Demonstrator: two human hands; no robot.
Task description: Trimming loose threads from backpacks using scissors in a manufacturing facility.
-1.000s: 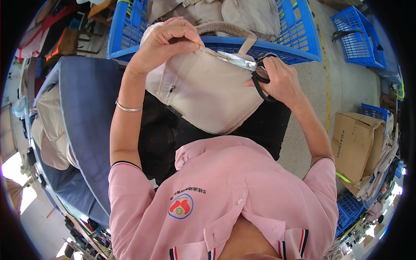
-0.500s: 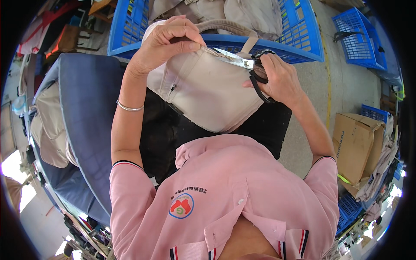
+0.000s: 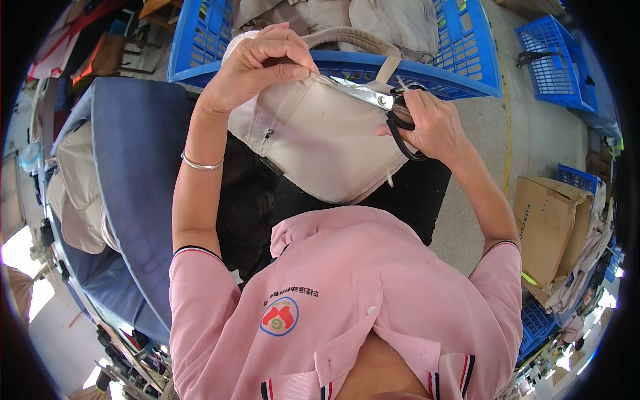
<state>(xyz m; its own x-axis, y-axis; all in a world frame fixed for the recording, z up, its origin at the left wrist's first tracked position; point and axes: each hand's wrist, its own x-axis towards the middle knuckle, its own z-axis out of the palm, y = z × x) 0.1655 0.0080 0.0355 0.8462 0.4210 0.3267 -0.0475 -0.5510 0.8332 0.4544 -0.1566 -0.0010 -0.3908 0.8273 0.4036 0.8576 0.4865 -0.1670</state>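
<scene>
A beige fabric bag (image 3: 327, 147) with a carry handle (image 3: 353, 37) and a small dark zipper pull (image 3: 269, 134) lies over my lap, its top against the blue crate. My left hand (image 3: 263, 67) pinches the bag's top edge between thumb and fingers. In my right hand (image 3: 430, 120) are scissors with black handles (image 3: 405, 137). Their metal blades (image 3: 363, 92) point left along that edge, toward my left fingertips, and look closed or nearly so. One small pale strip (image 3: 390, 179) shows by the bag's lower right edge.
The blue plastic crate (image 3: 427, 72) ahead holds more beige fabric pieces (image 3: 393, 30). To my left stands a large blue-grey fabric-sided bin (image 3: 137, 200) with beige pieces inside. On the right are another blue crate (image 3: 557, 63) and a cardboard box (image 3: 547, 230).
The scissor blades have come closer together along the bag's edge. Small pale strips now show near the scissors and below the bag's right edge. My left hand keeps its pinch.
</scene>
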